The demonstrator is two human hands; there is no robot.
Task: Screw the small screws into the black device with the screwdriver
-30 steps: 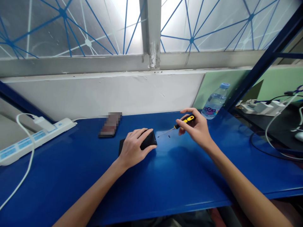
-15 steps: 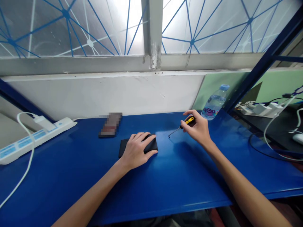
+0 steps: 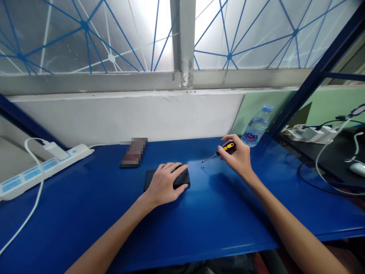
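While a white power strip lay far off along the left edge of the blue table, the left hand rested palm-down, fingers spread, on a flat black device near the middle. Its long axis ran left to right, the right end under the fingers. Just right of it and a little farther back, the right hand pinched a yellow-and-black screwdriver, shaft pointing left and down toward the device, tip close above the table, apart from it. A water bottle stood beyond.
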